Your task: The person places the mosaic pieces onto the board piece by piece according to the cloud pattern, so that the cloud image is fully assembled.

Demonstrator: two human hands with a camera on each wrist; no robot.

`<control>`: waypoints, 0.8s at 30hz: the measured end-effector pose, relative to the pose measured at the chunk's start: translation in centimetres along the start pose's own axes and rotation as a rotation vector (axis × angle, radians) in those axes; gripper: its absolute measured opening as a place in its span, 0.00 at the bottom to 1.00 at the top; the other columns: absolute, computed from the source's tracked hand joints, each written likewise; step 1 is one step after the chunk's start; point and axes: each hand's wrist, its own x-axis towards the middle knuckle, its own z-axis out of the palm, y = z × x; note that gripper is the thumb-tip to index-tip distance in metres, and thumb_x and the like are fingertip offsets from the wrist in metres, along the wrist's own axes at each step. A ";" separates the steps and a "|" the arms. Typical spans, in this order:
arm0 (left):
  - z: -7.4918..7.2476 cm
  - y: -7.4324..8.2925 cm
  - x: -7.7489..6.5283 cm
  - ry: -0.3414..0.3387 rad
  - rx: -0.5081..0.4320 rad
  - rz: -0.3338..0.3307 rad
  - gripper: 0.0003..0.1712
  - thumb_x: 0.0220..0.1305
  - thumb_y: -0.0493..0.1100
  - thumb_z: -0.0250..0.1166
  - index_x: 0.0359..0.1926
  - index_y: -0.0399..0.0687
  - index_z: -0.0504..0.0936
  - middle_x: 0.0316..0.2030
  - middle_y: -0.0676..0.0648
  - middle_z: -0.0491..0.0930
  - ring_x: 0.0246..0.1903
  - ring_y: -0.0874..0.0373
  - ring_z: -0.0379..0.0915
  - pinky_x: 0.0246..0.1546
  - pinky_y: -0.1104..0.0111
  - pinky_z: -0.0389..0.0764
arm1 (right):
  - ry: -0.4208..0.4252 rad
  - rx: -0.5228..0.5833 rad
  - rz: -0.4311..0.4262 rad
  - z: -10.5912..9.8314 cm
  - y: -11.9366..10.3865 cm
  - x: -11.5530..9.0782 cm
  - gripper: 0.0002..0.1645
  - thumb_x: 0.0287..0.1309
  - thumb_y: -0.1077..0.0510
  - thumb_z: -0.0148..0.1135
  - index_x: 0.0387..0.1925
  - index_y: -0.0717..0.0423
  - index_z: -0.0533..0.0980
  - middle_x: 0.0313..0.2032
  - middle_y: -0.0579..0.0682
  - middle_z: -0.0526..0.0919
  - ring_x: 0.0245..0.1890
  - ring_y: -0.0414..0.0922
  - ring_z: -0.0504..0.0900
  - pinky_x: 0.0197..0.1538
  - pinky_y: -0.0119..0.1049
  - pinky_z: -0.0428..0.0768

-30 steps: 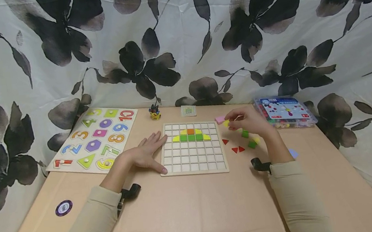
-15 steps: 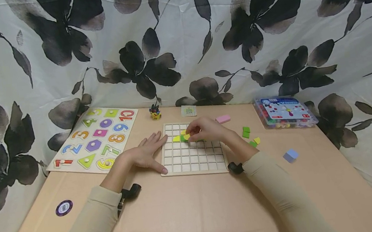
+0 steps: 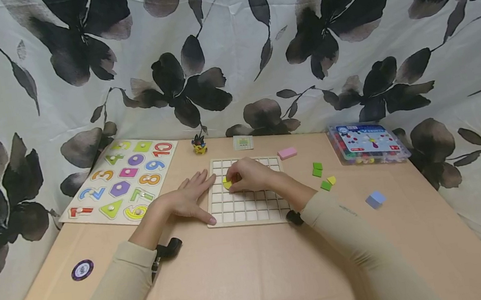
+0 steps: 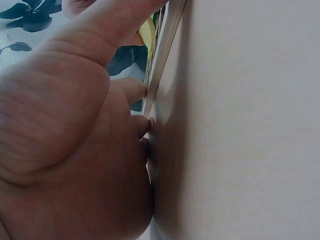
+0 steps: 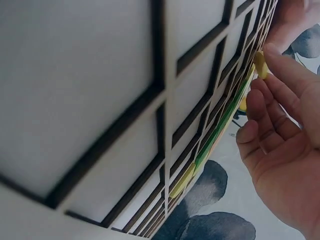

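My right hand (image 3: 250, 174) is over the white gridded board (image 3: 248, 216), pinching a small yellow tile (image 5: 260, 65) between thumb and fingertips, above the upper left cells. In the right wrist view, a row of green tiles (image 5: 220, 131) with a yellow tile (image 5: 184, 181) at its near end lies in the grid. From the head view that row is hidden behind the right hand. My left hand (image 3: 186, 198) lies with spread fingers at the board's left edge, thumb by the lower left corner. The left wrist view shows its palm (image 4: 55, 120) beside the board's rim.
Right of the board lie a pink block (image 3: 287, 153), green tiles (image 3: 317, 169), a yellow tile (image 3: 331, 179) and a blue block (image 3: 375, 199). A clear plastic box (image 3: 369, 143), number puzzle (image 3: 124, 183), small figure (image 3: 199, 144), card (image 3: 243, 142) and round chip (image 3: 82, 270) surround these.
From the loose tiles at the right, my right hand has moved left over the board, carrying a yellow tile. Its arm now covers the red triangles. My left hand stays put.
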 end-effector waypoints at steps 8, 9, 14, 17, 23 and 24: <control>0.1 -0.1 0.0 -0.001 -0.001 0.000 0.76 0.48 0.72 0.77 0.85 0.48 0.43 0.84 0.36 0.30 0.83 0.39 0.22 0.81 0.40 0.33 | -0.018 -0.039 -0.016 0.1 0.0 0.0 0.14 0.59 0.53 0.78 0.43 0.54 0.87 0.33 0.44 0.86 0.34 0.40 0.78 0.40 0.32 0.79; 0.1 -0.1 0.0 -0.002 -0.001 -0.003 0.76 0.48 0.72 0.77 0.85 0.48 0.43 0.84 0.37 0.29 0.83 0.40 0.22 0.81 0.40 0.33 | -0.013 -0.036 -0.012 0.1 0.0 -0.1 0.14 0.59 0.53 0.78 0.44 0.54 0.87 0.34 0.44 0.86 0.35 0.40 0.79 0.41 0.32 0.79; 0.2 0.0 0.1 -0.005 -0.004 -0.011 0.77 0.48 0.72 0.77 0.85 0.49 0.42 0.84 0.38 0.29 0.83 0.40 0.21 0.81 0.41 0.32 | 0.062 0.020 0.017 -1.3 0.3 -1.7 0.18 0.62 0.53 0.75 0.50 0.56 0.86 0.39 0.48 0.86 0.39 0.43 0.79 0.44 0.35 0.80; 0.1 0.1 0.1 -0.004 -0.003 -0.012 0.77 0.47 0.72 0.77 0.85 0.49 0.42 0.84 0.38 0.29 0.83 0.40 0.21 0.81 0.41 0.32 | 0.135 0.053 0.037 -3.0 0.8 -3.4 0.19 0.63 0.55 0.74 0.53 0.57 0.85 0.43 0.53 0.87 0.40 0.46 0.80 0.44 0.38 0.81; 0.1 -0.1 0.1 0.001 -0.001 -0.019 0.77 0.46 0.72 0.78 0.85 0.50 0.42 0.84 0.39 0.29 0.83 0.41 0.21 0.82 0.43 0.32 | 0.274 0.094 0.141 -6.0 3.2 -8.2 0.23 0.63 0.55 0.74 0.59 0.51 0.83 0.51 0.50 0.87 0.44 0.48 0.81 0.43 0.39 0.81; 0.1 -0.1 0.1 0.002 -0.004 -0.018 0.77 0.46 0.72 0.78 0.85 0.50 0.42 0.84 0.39 0.29 0.83 0.41 0.21 0.82 0.43 0.32 | 0.293 0.104 0.168 -6.3 3.8 -9.0 0.23 0.64 0.54 0.74 0.60 0.51 0.83 0.52 0.50 0.86 0.45 0.49 0.81 0.44 0.39 0.81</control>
